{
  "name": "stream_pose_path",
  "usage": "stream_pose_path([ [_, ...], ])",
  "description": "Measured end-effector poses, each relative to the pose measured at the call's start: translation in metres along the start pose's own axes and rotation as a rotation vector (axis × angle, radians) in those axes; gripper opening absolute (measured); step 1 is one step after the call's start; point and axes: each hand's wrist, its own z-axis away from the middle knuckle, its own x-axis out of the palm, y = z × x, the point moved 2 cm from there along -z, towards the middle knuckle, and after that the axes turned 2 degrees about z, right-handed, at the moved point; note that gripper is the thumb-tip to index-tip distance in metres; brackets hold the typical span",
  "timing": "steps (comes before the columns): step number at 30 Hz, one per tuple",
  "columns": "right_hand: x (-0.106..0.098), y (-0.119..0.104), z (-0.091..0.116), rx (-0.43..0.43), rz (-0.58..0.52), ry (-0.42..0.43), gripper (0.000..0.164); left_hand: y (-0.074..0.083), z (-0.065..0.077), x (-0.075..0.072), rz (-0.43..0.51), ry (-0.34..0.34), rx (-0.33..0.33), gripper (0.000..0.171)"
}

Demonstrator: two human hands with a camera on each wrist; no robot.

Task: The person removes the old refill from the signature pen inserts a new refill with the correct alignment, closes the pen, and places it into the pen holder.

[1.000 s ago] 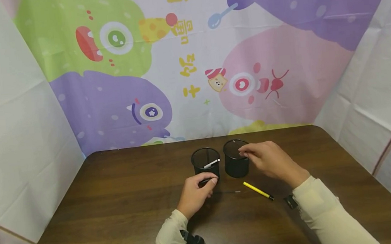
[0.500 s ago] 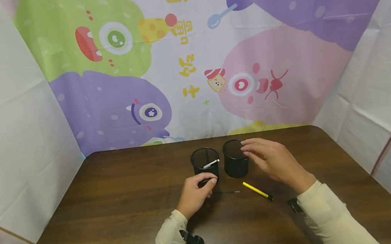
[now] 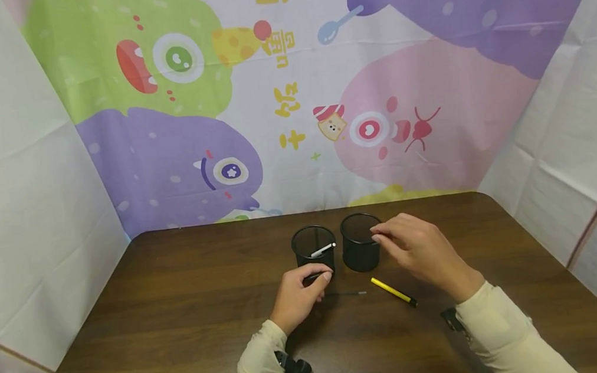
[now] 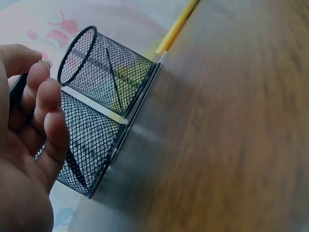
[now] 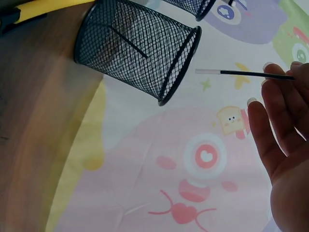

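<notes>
My right hand [image 3: 416, 250] pinches a thin black pen refill [image 5: 248, 73] with a clear end, beside the rim of the right black mesh pen cup [image 3: 361, 252]. A slim dark stick shows inside that cup. My left hand [image 3: 297, 298] is in front of the left mesh pen cup [image 3: 313, 247], gripping a dark, pen-like thing [image 4: 17, 89] mostly hidden by its fingers. Out of the left cup leans a white-ended pen [image 3: 323, 249]. Another thin refill [image 3: 347, 293] lies on the table near the left fingertips.
A yellow pen [image 3: 393, 292] with a black end lies on the brown wooden table [image 3: 182, 315], in front of the right cup. Behind the table hangs a cartoon-printed cloth [image 3: 297, 175]; white cloth walls [image 3: 25, 175] flank both sides.
My right hand has drawn back slightly to the right from above the right cup. Its fingers spread half a second ago and are now pinched together again. The left hand stays put.
</notes>
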Motion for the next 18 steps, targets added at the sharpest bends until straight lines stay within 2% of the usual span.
stream_pose_path([
  [4, 0.005, -0.001, 0.002, 0.0, 0.004, -0.008, 0.049, -0.001, -0.001, 0.0, -0.001, -0.007, 0.0, 0.022],
  [7, 0.01, -0.002, 0.004, -0.011, -0.003, -0.022, 0.046, 0.001, -0.001, 0.0, -0.004, -0.01, -0.005, 0.021],
  [9, 0.014, -0.003, 0.006, -0.017, -0.008, -0.038, 0.038, 0.002, -0.002, 0.0, -0.004, -0.01, -0.004, 0.021],
  [13, 0.024, -0.007, 0.01, 0.003, -0.019, -0.09, 0.013, 0.0, 0.0, -0.001, -0.009, -0.007, -0.005, 0.023],
  [18, 0.034, -0.011, 0.015, 0.009, -0.016, -0.167, 0.012, -0.001, -0.001, -0.001, -0.007, 0.007, 0.014, 0.019],
])
